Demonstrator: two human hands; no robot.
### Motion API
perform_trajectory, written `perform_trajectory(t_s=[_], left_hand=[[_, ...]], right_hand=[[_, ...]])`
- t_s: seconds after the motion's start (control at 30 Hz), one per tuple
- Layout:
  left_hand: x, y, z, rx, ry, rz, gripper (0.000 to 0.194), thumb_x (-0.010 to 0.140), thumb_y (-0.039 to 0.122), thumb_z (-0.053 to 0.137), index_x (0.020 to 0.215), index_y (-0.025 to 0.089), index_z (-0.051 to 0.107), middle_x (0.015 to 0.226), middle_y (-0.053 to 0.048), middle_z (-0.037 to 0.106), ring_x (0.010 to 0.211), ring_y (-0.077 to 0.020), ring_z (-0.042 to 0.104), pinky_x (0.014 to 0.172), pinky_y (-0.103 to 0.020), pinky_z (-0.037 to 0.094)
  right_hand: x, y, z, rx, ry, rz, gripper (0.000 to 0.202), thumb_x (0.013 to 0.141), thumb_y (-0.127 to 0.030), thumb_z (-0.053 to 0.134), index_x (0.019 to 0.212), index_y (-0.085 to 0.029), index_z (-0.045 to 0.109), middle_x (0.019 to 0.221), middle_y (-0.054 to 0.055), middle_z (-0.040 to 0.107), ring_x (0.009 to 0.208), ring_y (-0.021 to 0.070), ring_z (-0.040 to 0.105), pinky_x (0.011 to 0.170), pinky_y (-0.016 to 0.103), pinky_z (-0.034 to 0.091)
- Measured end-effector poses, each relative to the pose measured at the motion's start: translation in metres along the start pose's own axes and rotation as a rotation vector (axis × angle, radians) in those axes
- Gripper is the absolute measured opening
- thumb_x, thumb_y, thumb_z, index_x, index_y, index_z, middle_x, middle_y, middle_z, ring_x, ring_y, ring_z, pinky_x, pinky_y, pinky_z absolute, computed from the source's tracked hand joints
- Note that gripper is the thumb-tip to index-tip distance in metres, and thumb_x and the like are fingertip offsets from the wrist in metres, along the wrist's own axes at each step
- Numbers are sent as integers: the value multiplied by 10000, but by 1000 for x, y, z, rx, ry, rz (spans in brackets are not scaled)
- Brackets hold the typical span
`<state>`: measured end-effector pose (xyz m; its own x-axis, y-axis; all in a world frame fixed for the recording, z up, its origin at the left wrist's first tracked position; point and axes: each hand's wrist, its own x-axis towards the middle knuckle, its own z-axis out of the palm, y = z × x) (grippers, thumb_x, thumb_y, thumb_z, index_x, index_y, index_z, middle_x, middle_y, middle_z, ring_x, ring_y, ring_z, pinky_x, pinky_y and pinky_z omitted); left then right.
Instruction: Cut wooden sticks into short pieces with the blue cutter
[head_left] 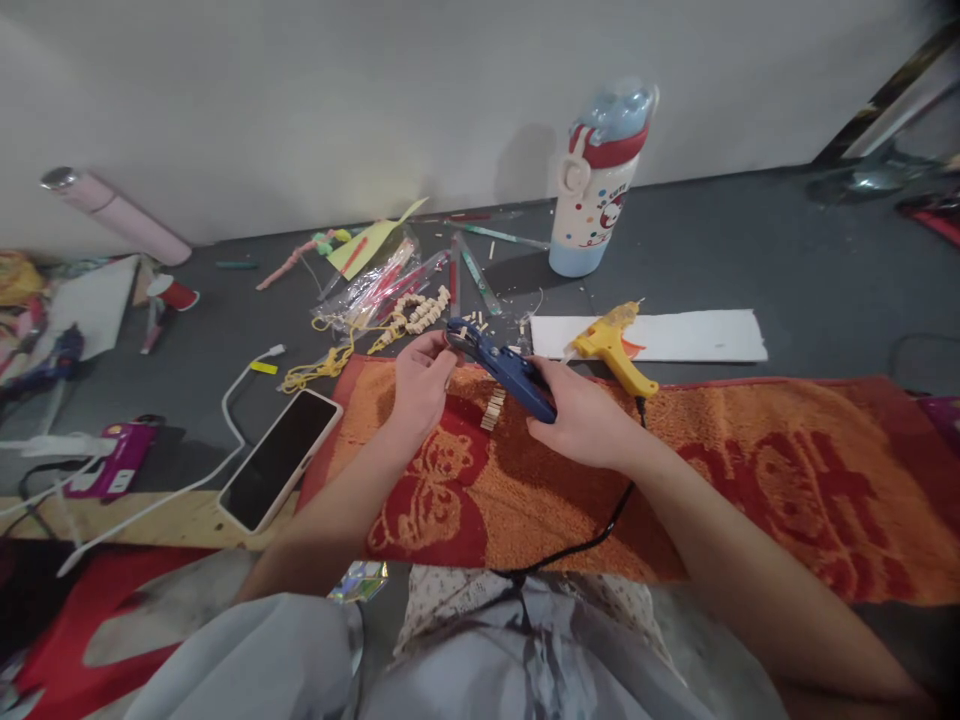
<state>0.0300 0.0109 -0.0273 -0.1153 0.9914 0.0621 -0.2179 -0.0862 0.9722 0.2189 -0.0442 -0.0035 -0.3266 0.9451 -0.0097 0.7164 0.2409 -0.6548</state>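
My right hand (581,415) is wrapped round the handle end of a dark blue hand tool (506,370), held above an orange and red towel (555,500). My left hand (424,385) is pinched at the tool's head; what its fingertips hold is too small to make out. Beneath the tool, a short row of small pale wooden pieces (493,410) lies on the towel. More small pale bits are scattered on the table just beyond the tool's head.
A yellow glue gun (615,345) rests on a white board (705,336), its black cord crossing the towel. Behind stands a bottle (596,190). Plastic packets (375,285), yellow cord (322,368) and a phone (281,460) lie to the left, with a white cable (232,410).
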Motion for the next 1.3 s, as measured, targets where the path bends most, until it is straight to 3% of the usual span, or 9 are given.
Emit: perform_trajectory(t_s=[0.13, 0.27, 0.5, 0.77, 1.13, 1.3], left_hand=[[-2, 1, 0, -9, 6, 5, 71, 623, 184, 683, 665, 148, 638, 620, 25, 601, 543, -50, 494, 539, -175, 377], [-5, 5, 2, 3, 21, -18, 74, 618, 197, 682, 656, 163, 628, 565, 43, 569, 466, -38, 418, 448, -175, 290], [-5, 1, 1, 12, 26, 1, 127, 642, 232, 702, 695, 167, 606, 641, 28, 597, 559, -61, 505, 553, -193, 396], [-3, 2, -1, 1, 93, -28, 71, 642, 164, 672, 687, 152, 618, 601, 39, 561, 550, -48, 487, 542, -178, 371], [-3, -2, -7, 119, 83, 124, 141, 671, 240, 701, 757, 172, 614, 697, 22, 578, 639, -66, 514, 631, -197, 419], [-3, -1, -7, 117, 84, 212, 296, 652, 252, 733, 850, 212, 516, 718, 42, 550, 670, -67, 527, 644, -198, 424]], right_hand=[[-1, 1, 3, -25, 13, -11, 594, 681, -230, 506, 1261, -118, 444, 1135, 174, 591, 989, 294, 582, 831, 423, 453], [-1, 1, 5, -58, 18, -27, 643, 677, -248, 508, 1293, -90, 417, 1158, 195, 570, 1034, 309, 559, 877, 439, 439], [-1, 3, 8, -88, 59, -48, 669, 679, -254, 515, 1316, -89, 394, 1180, 205, 557, 1088, 331, 536, 920, 469, 421], [1, 3, -1, -24, 52, 83, 579, 678, -264, 521, 1233, -110, 463, 1086, 165, 613, 982, 304, 591, 828, 414, 459], [1, 4, -6, -77, 41, 123, 541, 688, -287, 520, 1204, -132, 479, 1032, 147, 618, 895, 285, 599, 766, 392, 457], [0, 5, -5, -97, 37, 105, 549, 686, -288, 515, 1210, -127, 483, 1017, 145, 630, 886, 285, 597, 756, 395, 455]])
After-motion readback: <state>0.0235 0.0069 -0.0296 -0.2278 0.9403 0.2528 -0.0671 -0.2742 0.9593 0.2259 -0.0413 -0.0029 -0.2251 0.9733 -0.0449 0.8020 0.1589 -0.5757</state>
